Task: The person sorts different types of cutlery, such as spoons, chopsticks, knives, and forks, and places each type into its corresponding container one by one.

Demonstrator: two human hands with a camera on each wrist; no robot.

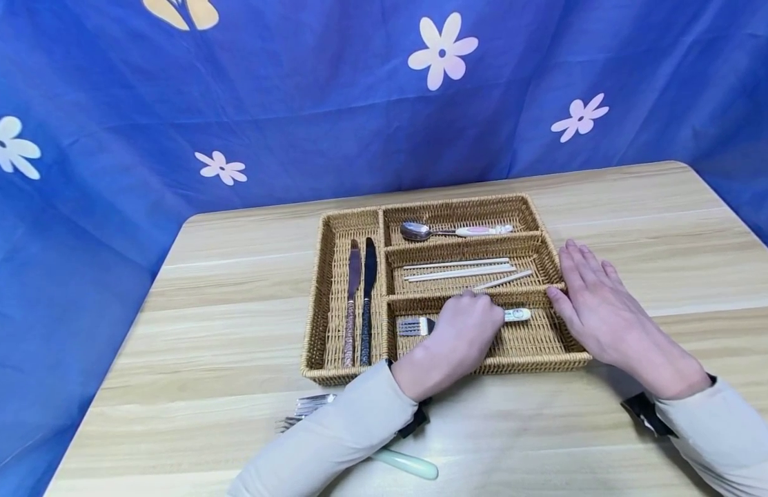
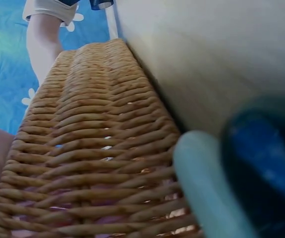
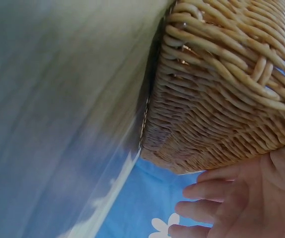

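Note:
My left hand (image 1: 461, 331) reaches into the front right compartment of a wicker tray (image 1: 533, 362), fingers curled over the middle of a fork (image 1: 413, 326). The tines show left of the hand and the pale handle end to its right; the grip itself is hidden. My right hand (image 1: 597, 310) lies along the tray's right wall with straight fingers, thumb at the rim. In the right wrist view that hand (image 3: 251, 198) is beside the woven wall (image 3: 202, 124). Under my left forearm lie more forks (image 1: 314, 404), partly covered, and a pale green handle (image 1: 408, 464).
Two knives (image 1: 366, 304) lie in the tray's left compartment. A spoon (image 1: 421, 231) is in the back one, several white chopsticks (image 1: 461, 273) in the middle one. The wooden table (image 1: 222, 331) meets a blue flowered cloth (image 1: 334, 124) behind.

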